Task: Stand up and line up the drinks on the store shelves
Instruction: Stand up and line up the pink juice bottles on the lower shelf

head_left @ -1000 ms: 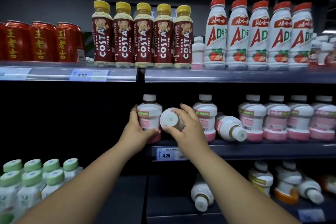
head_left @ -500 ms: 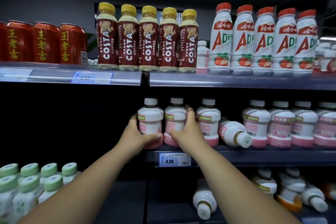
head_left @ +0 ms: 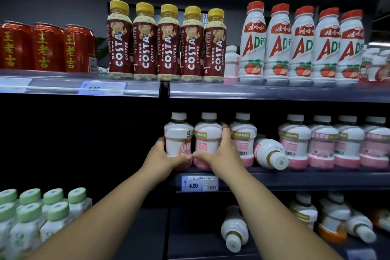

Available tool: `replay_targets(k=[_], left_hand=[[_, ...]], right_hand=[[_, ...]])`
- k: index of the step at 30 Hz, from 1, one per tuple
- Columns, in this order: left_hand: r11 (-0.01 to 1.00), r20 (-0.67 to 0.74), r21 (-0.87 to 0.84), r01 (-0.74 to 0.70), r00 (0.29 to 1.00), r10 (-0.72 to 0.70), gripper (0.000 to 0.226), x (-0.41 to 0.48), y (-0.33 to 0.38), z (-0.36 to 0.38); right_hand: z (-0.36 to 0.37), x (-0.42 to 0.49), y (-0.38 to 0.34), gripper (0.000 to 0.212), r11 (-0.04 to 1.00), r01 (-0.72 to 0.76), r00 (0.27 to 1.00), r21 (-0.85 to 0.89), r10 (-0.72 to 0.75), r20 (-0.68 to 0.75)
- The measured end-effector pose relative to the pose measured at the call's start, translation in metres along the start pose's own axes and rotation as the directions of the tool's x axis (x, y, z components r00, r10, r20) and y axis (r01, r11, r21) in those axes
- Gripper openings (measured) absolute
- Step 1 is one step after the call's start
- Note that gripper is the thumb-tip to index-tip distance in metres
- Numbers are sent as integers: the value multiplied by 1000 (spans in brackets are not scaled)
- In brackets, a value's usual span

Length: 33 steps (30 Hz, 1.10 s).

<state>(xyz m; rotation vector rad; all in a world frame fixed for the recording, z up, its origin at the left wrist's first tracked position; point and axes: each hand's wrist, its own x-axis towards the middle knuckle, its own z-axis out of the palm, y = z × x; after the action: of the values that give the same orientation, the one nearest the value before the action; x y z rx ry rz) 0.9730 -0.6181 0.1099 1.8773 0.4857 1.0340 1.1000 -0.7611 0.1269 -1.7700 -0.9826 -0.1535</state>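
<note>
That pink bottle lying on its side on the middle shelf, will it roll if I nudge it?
Probably: the toppled bottle is round-bodied, so it may roll. The upright bottles beside it likely block it. It looks stiff plastic.

On the middle shelf (head_left: 295,177): two upright bottles side by side at the left end, left hand (head_left: 162,157) on the first bottle (head_left: 178,133), right hand (head_left: 219,154) on the second bottle (head_left: 207,135). Right of these, a third upright bottle (head_left: 243,131), then a toppled bottle (head_left: 270,153), seemingly leaning against it.
</note>
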Motion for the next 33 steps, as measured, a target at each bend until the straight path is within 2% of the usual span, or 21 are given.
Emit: replay_targets(k=[4,9,11,13,17,21,24,26,28,31,33], left_hand=[[1000,-6,-21,22,1000,-22,61,4,-1,-6],[999,24,46,27,999,-28,53,7,-1,-10],[999,34,36,29,999,-30,54,7,0,-9],[999,51,7,39,998,-39,61,7,0,-7],[999,54,-9,45,998,-44,74,2,1,-4],[999,51,-14,46,998,-45,53,4,4,-2],[999,72,-11,41,997,-40,50,6,6,-1],[999,72,-5,39,997,-39,52,6,6,-3],[999,84,-22,46,995,-45,58,7,6,-6],[996,134,-69,59,990,-49,71,5,5,-5],[996,116,-68,62,992,-54,70,3,5,-3]], right_hand=[[-5,4,4,109,998,-44,999,35,44,-4],[-26,11,20,108,991,-86,995,102,80,62],[-33,12,23,111,990,-106,991,96,97,89],[-31,11,16,117,996,-84,991,16,82,106],[-14,12,6,115,987,-77,997,-139,80,17],[-20,21,10,80,992,-127,982,3,126,138],[-19,21,10,96,994,-106,986,35,101,134],[-17,22,11,89,996,-93,989,17,91,113],[-17,23,12,77,992,-104,981,66,92,171],[-14,22,12,91,990,-105,984,99,89,155],[-13,22,10,82,994,-96,989,58,88,122]])
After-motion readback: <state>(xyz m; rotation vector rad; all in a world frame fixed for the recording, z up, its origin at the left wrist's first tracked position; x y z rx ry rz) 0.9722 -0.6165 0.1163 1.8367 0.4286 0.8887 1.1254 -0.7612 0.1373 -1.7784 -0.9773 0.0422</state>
